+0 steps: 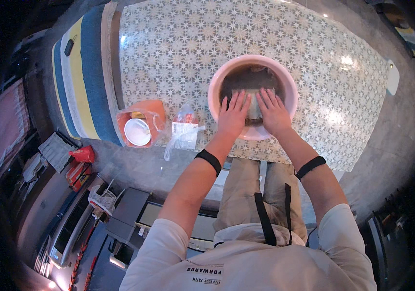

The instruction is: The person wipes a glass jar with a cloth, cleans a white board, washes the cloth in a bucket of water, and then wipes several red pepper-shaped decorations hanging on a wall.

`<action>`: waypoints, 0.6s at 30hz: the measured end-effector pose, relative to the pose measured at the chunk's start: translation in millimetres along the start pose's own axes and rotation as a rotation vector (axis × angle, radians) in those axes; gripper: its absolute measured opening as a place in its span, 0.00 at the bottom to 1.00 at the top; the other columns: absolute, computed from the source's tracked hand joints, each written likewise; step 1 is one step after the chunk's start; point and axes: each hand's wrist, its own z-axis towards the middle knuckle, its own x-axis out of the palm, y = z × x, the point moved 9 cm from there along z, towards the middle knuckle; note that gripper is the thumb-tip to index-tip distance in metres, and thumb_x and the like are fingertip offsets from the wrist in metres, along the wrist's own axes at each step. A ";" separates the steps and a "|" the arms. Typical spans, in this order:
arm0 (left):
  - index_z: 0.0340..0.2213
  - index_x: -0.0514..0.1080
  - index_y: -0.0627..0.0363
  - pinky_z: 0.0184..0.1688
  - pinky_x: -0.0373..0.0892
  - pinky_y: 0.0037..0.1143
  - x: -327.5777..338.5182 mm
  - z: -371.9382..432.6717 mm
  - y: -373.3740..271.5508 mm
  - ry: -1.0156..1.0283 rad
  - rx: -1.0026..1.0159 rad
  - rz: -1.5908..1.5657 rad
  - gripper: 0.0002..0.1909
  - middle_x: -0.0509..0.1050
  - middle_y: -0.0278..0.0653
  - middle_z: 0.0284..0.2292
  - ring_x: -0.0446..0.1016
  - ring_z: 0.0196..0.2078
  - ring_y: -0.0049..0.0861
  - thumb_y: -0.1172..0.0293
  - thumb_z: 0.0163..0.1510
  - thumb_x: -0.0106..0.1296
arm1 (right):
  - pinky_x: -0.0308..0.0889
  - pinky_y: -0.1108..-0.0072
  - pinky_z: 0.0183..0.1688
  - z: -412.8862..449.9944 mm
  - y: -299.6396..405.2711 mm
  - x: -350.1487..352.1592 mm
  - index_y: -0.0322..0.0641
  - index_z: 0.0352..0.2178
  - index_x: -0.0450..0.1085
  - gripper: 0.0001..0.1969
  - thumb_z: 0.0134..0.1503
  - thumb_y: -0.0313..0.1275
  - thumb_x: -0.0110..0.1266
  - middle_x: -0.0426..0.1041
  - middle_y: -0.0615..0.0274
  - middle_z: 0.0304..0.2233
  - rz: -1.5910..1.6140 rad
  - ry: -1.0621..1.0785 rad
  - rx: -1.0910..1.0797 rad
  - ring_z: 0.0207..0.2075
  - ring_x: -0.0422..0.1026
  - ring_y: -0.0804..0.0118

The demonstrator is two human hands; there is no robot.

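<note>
A pink plastic basin (213,85) stands on a table with a star-patterned cover (178,54). Dark, murky contents, apparently water, fill much of it. Inside lies a pale greenish, flat item (254,105), whose kind I cannot tell. My left hand (234,112) reaches over the near rim, fingers spread, at the item's left side. On its right side, my right hand (273,112) rests palm down with fingers slightly apart. Both hands seem to touch the item without gripping it; the palms are hidden. Each forearm wears a black band.
Left of the basin are a clear plastic bag with a white label (185,135) and an orange container in clear plastic (156,109) with a white round tub (137,131). A striped cloth (93,80) covers a seat at the left, bearing a small dark object (69,47).
</note>
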 end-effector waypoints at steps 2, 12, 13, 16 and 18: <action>0.60 0.59 0.46 0.65 0.48 0.42 2.6 1.9 1.8 -0.009 -0.014 0.017 0.31 0.58 0.36 0.61 0.54 0.64 0.30 0.68 0.54 0.46 | 0.45 0.66 0.67 2.8 0.2 5.0 0.45 0.62 0.53 0.29 0.58 0.29 0.39 0.48 0.59 0.67 -0.019 0.027 0.013 0.68 0.47 0.59; 0.56 0.64 0.50 0.66 0.46 0.42 17.8 12.9 9.0 0.057 -0.025 0.120 0.27 0.62 0.37 0.59 0.56 0.63 0.32 0.64 0.54 0.47 | 0.47 0.66 0.66 13.9 -1.2 21.5 0.44 0.56 0.63 0.23 0.58 0.32 0.38 0.57 0.59 0.63 -0.130 0.149 0.069 0.64 0.54 0.60; 0.56 0.64 0.50 0.66 0.46 0.42 17.8 12.8 9.5 0.059 -0.024 0.118 0.27 0.62 0.37 0.59 0.56 0.63 0.32 0.64 0.54 0.47 | 0.47 0.66 0.66 13.0 -2.0 21.5 0.44 0.56 0.63 0.23 0.58 0.32 0.38 0.57 0.59 0.63 -0.131 0.151 0.071 0.64 0.54 0.60; 0.52 0.67 0.51 0.66 0.46 0.42 11.6 11.6 10.2 0.056 -0.016 0.094 0.24 0.63 0.39 0.58 0.56 0.63 0.33 0.66 0.53 0.48 | 0.51 0.66 0.64 11.6 2.9 0.3 0.43 0.50 0.69 0.20 0.56 0.32 0.43 0.62 0.58 0.59 -0.116 0.002 0.009 0.61 0.58 0.58; 0.49 0.70 0.52 0.65 0.47 0.41 1.2 7.5 8.3 0.027 0.001 0.038 0.22 0.64 0.41 0.56 0.57 0.62 0.33 0.68 0.51 0.48 | 0.57 0.67 0.59 6.8 9.7 -22.0 0.44 0.44 0.72 0.17 0.52 0.31 0.49 0.67 0.58 0.53 -0.045 -0.145 -0.076 0.56 0.62 0.58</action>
